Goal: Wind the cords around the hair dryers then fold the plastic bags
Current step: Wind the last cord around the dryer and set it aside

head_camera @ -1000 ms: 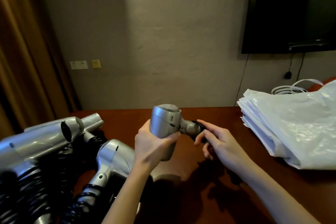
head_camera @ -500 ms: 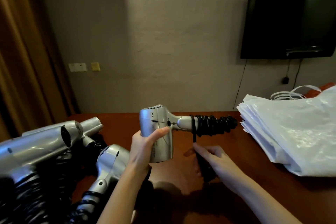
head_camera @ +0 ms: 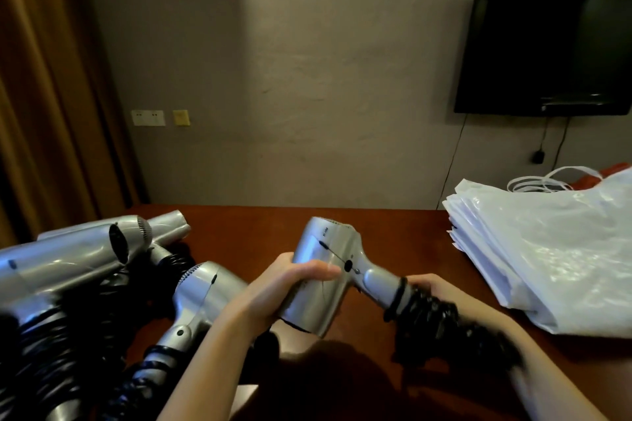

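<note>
The person's left hand grips the barrel of a silver hair dryer, fingers curled round it and thumb laid across its side, and holds it above the brown table near the centre of the view. The dryer's handle slopes down toward four o'clock, and the black coiled cord is wound round that handle in tight turns. The right hand sits behind the coils at about three o'clock from the dryer, its fingers wrapped round the wound cord and handle; most of the hand is hidden by the cord, and its lower part is blurred. At nine o'clock lies a heap of other silver hair dryers with their black cords bunched beneath them, and one more dryer lies just beside the left forearm. At three o'clock a stack of white plastic bags rests on the table, well apart from the hands, handles toward the wall. A dark television hangs on the wall at one o'clock, and a brown curtain fills the ten o'clock side.
</note>
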`<state>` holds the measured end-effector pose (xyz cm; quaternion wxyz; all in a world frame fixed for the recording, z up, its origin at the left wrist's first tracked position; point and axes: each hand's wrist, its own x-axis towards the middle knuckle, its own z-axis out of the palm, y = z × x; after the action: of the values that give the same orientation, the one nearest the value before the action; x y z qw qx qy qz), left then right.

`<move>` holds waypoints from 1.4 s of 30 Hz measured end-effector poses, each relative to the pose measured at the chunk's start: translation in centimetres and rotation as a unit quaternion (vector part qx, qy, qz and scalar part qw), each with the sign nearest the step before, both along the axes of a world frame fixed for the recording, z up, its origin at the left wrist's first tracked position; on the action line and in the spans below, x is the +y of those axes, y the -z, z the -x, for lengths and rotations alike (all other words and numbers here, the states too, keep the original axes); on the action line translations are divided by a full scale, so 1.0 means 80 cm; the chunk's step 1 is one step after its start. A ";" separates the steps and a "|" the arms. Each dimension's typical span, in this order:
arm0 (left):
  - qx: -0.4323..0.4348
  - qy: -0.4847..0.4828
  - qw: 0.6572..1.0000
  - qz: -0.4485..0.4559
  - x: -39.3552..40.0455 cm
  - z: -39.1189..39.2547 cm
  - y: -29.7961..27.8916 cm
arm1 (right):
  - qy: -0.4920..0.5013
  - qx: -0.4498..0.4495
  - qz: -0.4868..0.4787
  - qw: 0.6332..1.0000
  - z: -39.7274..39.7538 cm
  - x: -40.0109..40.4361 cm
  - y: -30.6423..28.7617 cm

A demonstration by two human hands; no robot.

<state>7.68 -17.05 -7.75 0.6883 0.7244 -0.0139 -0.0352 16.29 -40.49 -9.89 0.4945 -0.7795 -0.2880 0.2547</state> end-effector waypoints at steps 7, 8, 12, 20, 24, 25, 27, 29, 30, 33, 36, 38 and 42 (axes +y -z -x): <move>0.028 -0.043 0.995 -0.089 -0.021 -0.008 0.009 | 0.046 -0.116 0.022 0.992 -0.021 -0.021 0.001; 0.028 -0.052 0.994 -0.090 -0.022 -0.010 0.010 | 0.063 -0.119 0.009 0.991 -0.025 -0.021 0.001; 0.026 -0.107 0.987 -0.119 -0.027 -0.015 0.015 | 0.130 -0.040 -0.137 0.981 -0.016 -0.018 -0.014; -0.065 -0.228 0.937 -0.256 -0.024 -0.024 0.022 | 0.113 -0.212 0.028 0.970 0.015 0.023 -0.009; -0.087 -0.213 0.913 -0.338 -0.033 -0.026 0.018 | 0.168 -0.204 0.068 0.962 0.011 0.028 0.003; -0.092 -0.200 0.909 -0.353 -0.031 -0.026 0.013 | 0.181 -0.198 0.079 0.960 0.010 0.033 0.003; -0.093 -0.162 0.904 -0.384 -0.020 -0.026 -0.001 | 0.210 -0.190 0.088 0.955 0.008 0.048 -0.002; -0.090 -0.146 0.886 -0.431 0.003 -0.024 -0.017 | 0.234 -0.185 0.078 0.951 0.002 0.079 -0.011; -0.087 -0.148 0.875 -0.453 0.017 -0.024 -0.024 | 0.243 -0.181 0.068 0.951 -0.001 0.100 -0.016; -0.070 -0.157 0.841 -0.513 0.061 -0.030 -0.037 | 0.264 -0.156 0.026 0.952 -0.015 0.176 -0.024; -0.064 -0.165 0.803 -0.570 0.099 -0.038 -0.037 | 0.278 -0.115 -0.023 0.953 -0.027 0.251 -0.030; -0.046 -0.155 0.791 -0.590 0.117 -0.041 -0.031 | 0.292 -0.102 -0.036 0.950 -0.032 0.288 -0.026; 0.028 -0.105 0.800 -0.590 0.133 -0.047 -0.009 | 0.269 -0.057 -0.012 0.961 -0.036 0.313 0.006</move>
<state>11.41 -6.45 -7.01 0.1273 0.9861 0.1052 0.0160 19.20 -15.42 -10.36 0.5366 -0.8357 -0.0979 0.0638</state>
